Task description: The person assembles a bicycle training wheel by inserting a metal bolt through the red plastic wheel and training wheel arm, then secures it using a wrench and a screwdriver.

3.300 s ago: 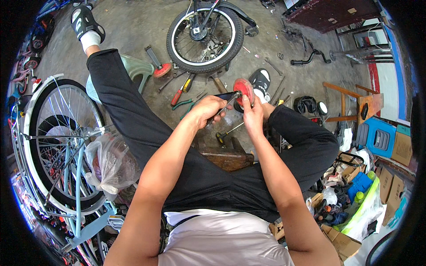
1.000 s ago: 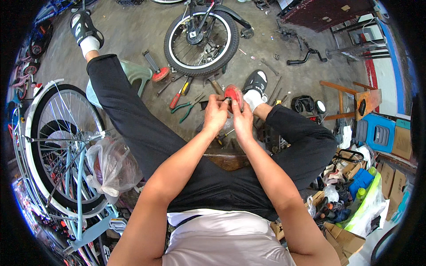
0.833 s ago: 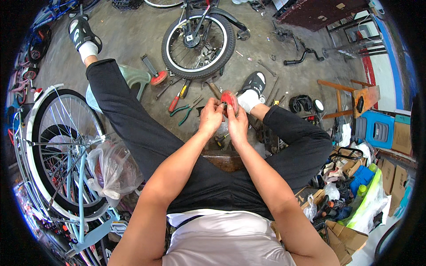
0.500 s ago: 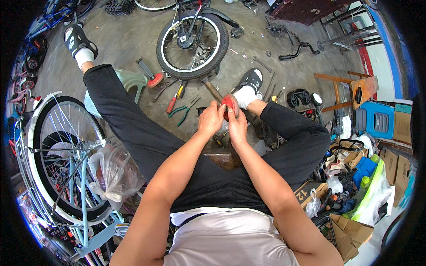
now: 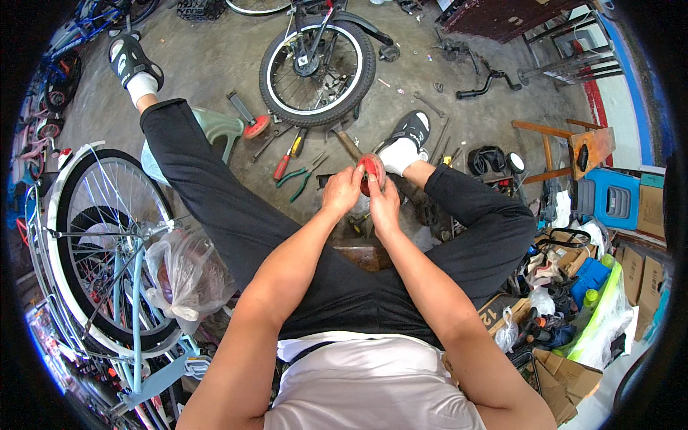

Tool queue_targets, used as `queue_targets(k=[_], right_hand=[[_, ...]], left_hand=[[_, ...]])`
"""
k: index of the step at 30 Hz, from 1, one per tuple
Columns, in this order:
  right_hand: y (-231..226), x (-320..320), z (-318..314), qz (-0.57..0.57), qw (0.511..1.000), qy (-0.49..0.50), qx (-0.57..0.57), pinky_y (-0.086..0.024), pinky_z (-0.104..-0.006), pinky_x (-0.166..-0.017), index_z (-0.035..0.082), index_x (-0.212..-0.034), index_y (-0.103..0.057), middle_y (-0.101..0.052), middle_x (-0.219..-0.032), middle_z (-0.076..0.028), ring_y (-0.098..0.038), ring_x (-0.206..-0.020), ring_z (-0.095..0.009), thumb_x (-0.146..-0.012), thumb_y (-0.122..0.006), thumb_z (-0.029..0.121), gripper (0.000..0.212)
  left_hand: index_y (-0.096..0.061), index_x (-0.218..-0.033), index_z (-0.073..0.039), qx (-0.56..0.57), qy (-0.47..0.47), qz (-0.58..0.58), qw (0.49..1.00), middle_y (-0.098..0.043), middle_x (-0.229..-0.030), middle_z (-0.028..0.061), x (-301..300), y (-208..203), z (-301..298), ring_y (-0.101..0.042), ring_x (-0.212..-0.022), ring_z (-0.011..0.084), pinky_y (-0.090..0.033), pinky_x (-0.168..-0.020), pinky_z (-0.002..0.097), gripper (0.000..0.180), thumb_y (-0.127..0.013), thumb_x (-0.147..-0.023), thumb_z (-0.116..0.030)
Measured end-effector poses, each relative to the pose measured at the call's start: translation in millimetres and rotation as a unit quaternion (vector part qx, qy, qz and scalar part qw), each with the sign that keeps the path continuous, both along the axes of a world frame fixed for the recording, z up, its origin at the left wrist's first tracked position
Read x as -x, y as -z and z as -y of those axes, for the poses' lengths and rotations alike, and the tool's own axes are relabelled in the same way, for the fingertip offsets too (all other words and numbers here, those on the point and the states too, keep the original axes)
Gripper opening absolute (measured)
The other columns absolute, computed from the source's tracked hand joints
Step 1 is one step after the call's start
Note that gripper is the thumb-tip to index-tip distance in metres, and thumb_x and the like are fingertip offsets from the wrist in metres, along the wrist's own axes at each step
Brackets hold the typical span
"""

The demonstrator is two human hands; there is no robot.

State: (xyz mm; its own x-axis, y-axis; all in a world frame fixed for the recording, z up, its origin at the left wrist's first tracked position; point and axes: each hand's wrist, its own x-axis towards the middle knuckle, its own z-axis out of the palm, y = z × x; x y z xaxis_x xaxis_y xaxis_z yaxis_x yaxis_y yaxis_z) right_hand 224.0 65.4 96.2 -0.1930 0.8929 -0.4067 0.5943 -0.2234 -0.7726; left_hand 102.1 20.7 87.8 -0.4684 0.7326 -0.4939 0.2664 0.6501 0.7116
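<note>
Both of my hands meet over the floor between my legs, around a small red wheel (image 5: 372,167) with a pale, see-through rim. My left hand (image 5: 342,192) grips its left side, fingers closed at the edge. My right hand (image 5: 385,203) holds it from the lower right, thumb against the red face. Just beyond lies a hammer (image 5: 347,143). Left of the wheel are green-handled pliers (image 5: 291,178), a red-handled screwdriver (image 5: 283,166) and a yellow-and-black-handled screwdriver (image 5: 297,143). Another small red wheel (image 5: 256,127), with a metal bracket, rests beside a pale green stool (image 5: 218,127).
A bicycle front wheel (image 5: 317,107) stands ahead of me. At left is a larger bicycle wheel (image 5: 115,251) beside a tied plastic bag (image 5: 188,276). A wooden stool (image 5: 589,150), a blue plastic stool (image 5: 615,197) and cardboard boxes (image 5: 573,380) sit at right. Wrenches lie near my right foot.
The view has shifted slightly, so the surroundings sit a little further right. My hands keep hold of the small red wheel in nearly the same place.
</note>
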Motion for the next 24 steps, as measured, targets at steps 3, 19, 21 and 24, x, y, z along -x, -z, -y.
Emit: queue_targets(k=[3, 19, 21, 24], right_hand=[[2, -3, -1, -0.011, 1.000, 0.003, 0.004, -0.046, -0.0447, -0.104, -0.001, -0.133, -0.064, -0.065, -0.130, -0.024, -0.061, -0.124, -0.040, -0.103, -0.059, 0.046, 0.056], [16, -9, -2, -0.044, 0.998, 0.016, 0.041, -0.046, -0.0437, -0.104, -0.002, -0.130, -0.064, -0.065, -0.129, -0.023, -0.062, -0.123, -0.038, -0.103, -0.060, 0.041, 0.051], [21, -11, -2, -0.047, 0.998, 0.017, 0.035, -0.046, -0.0437, -0.104, -0.002, -0.130, -0.064, -0.065, -0.130, -0.023, -0.062, -0.123, -0.038, -0.103, -0.060, 0.041, 0.051], [20, -9, 1, -0.041, 0.999, 0.013, 0.022, -0.046, -0.0440, -0.104, -0.002, -0.130, -0.064, -0.065, -0.130, -0.023, -0.062, -0.122, -0.039, -0.103, -0.060, 0.042, 0.052]], left_hand=[[-0.061, -0.108, 0.001, 0.026, -0.012, -0.013, 0.999, -0.070, -0.104, 0.0312, 0, -17, -2, -0.065, -0.101, 0.0515, -0.049, -0.088, 0.0579, 0.053, -0.043, -0.108, -0.049], [-0.065, -0.104, 0.000, 0.029, 0.011, -0.018, 0.999, -0.072, -0.104, 0.0279, 0, -11, 3, -0.065, -0.102, 0.0516, -0.049, -0.088, 0.0581, 0.061, -0.044, -0.107, -0.057], [-0.065, -0.106, 0.001, 0.031, 0.018, -0.024, 0.999, -0.072, -0.106, 0.0289, 2, -20, -2, -0.067, -0.103, 0.0506, -0.050, -0.088, 0.0588, 0.060, -0.044, -0.107, -0.056], [-0.064, -0.108, 0.002, 0.013, 0.037, -0.024, 0.999, -0.071, -0.107, 0.0300, 6, -9, -1, -0.067, -0.104, 0.0501, -0.050, -0.089, 0.0593, 0.061, -0.043, -0.107, -0.054]])
